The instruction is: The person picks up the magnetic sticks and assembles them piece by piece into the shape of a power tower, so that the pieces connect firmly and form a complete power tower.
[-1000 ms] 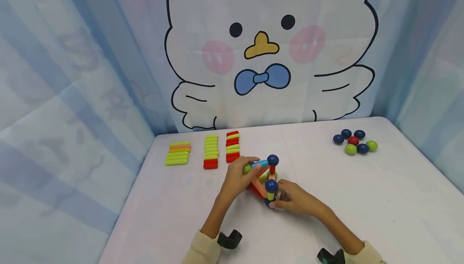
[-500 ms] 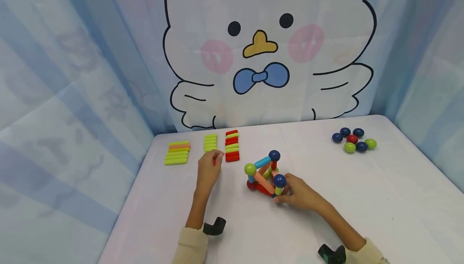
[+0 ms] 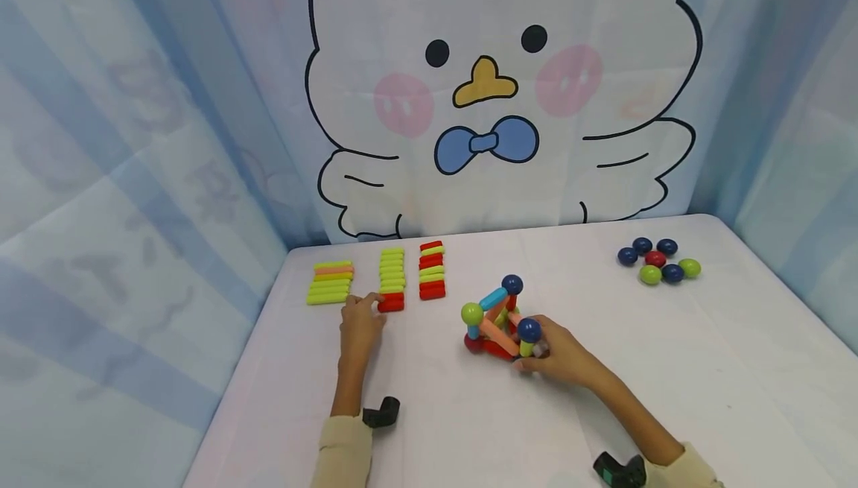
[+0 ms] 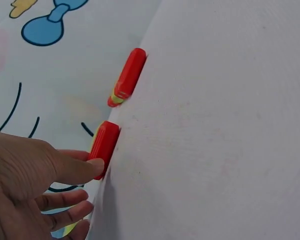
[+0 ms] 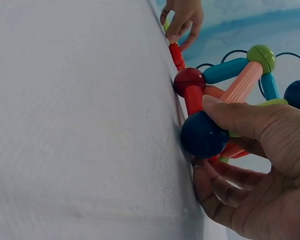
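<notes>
A frame of coloured rods and balls [image 3: 499, 337] stands on the table in the head view. My right hand [image 3: 563, 354] grips its near right corner. In the right wrist view, thumb and fingers are around the dark blue ball [image 5: 202, 135], and a red rod [image 5: 193, 100] joins that ball to a dark red one [image 5: 189, 81]. Away to the left, my left hand [image 3: 360, 328] is at the near end of the middle row of rods. Its thumb and index finger pinch the end of a red rod [image 4: 106, 145], with the other fingers loosely bent.
A row of green, yellow and orange rods [image 3: 330, 288] lies at the far left. Green rods [image 3: 392, 270] continue the middle row, and a red-and-green row [image 3: 432, 272] lies to its right. Several loose balls [image 3: 655, 259] sit at the back right. A curtain [image 3: 482, 190] hangs behind the table.
My left hand has let go of the frame's top and moved left to the middle row of rods. The right hand keeps its grip, and the frame has shifted slightly right.
</notes>
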### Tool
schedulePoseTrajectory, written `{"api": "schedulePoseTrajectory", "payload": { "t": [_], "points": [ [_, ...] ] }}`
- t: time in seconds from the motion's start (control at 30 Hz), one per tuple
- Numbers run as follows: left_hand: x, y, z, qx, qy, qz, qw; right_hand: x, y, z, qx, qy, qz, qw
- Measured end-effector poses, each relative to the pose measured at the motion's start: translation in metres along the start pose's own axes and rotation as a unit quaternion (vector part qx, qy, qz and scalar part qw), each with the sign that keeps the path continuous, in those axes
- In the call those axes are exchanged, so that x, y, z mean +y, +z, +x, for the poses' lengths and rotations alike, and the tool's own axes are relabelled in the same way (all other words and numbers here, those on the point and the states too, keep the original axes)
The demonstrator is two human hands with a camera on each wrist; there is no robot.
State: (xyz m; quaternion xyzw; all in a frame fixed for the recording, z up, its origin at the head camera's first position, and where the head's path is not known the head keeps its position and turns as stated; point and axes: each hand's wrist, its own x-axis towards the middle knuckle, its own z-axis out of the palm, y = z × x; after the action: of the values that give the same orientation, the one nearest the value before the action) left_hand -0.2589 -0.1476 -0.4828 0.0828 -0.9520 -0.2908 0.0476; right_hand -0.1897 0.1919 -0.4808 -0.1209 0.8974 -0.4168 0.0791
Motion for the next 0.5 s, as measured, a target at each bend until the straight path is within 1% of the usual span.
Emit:
{"api": "schedulePoseTrajectory", "payload": {
  "t": [0.07,0.17,0.23,0.37,0.43,0.5],
  "points": [
    [0.0,0.002,0.0,-0.014,-0.003,-0.006,0.9999,0.001,-0.001,0.0,-0.011,-0.013,0.003,0.9999],
    [0.003,0.005,0.0,-0.028,-0.006,-0.004,0.9996,0.003,-0.004,0.0,-0.038,-0.046,0.005,0.9982],
    [0.004,0.007,0.0,-0.032,-0.008,0.001,0.9995,0.004,-0.005,0.0,-0.056,-0.07,0.008,0.996],
    [0.008,0.008,0.0,-0.035,0.005,0.014,0.9993,0.004,-0.009,-0.001,-0.08,-0.112,0.005,0.9904],
    [0.009,0.007,0.001,-0.042,0.011,0.018,0.9989,0.004,-0.009,-0.001,-0.085,-0.12,0.003,0.9891],
    [0.01,0.007,0.001,-0.055,0.015,0.017,0.9982,0.003,-0.009,-0.001,-0.089,-0.119,0.0,0.9889]
  ]
}}
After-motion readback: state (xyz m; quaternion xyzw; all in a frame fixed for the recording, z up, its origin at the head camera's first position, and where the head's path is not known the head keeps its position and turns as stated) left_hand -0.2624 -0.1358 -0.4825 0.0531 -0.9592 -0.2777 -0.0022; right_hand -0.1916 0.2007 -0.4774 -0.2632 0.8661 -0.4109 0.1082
